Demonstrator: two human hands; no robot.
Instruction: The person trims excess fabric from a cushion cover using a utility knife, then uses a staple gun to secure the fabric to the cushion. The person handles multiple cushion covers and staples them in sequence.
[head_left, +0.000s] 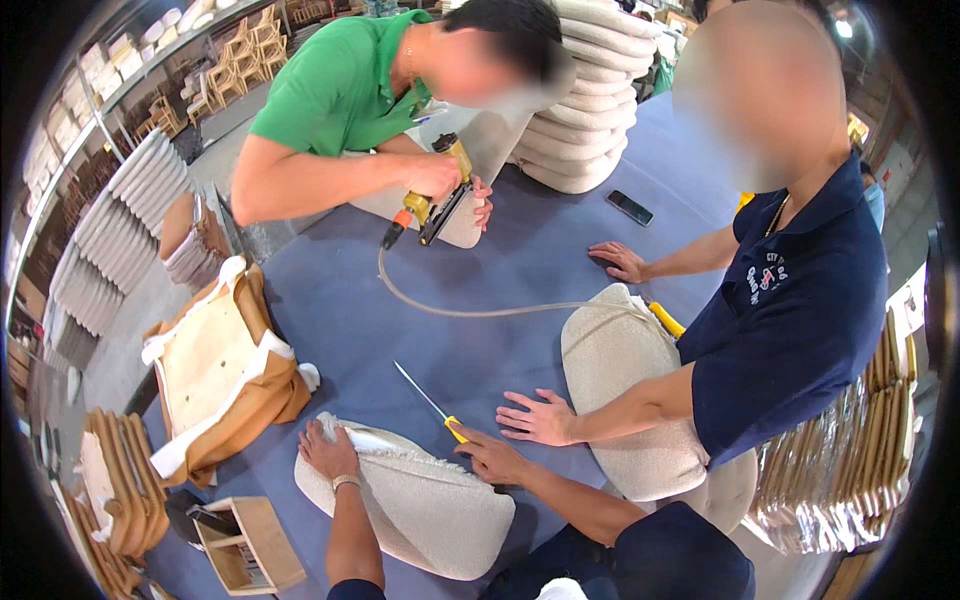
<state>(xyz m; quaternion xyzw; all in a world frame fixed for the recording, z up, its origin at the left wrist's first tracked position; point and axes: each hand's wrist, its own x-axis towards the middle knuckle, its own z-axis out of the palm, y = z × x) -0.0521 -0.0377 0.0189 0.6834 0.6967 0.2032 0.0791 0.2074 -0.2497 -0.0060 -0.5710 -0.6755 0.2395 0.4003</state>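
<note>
In front of me lies a beige upholstered seat cushion [440,510] with a ragged fabric edge and white padding along its far side. At its far left corner is my left hand [330,450], closed over the fabric near the exposed padding, a band on the wrist. Over the right end of that frayed edge, my right hand [492,458] is closed on the yellow handle of a screwdriver [422,390]. Its long thin metal shaft points away and to the left, above the blue tabletop [340,350].
Across the table a person in green [330,100] works a staple gun [440,195] with an air hose [450,312] on another cushion. At right, a person in navy [790,310] leans over a beige cushion [625,390]. A brown cover [215,370], wooden box [250,550] and phone [629,208] lie about.
</note>
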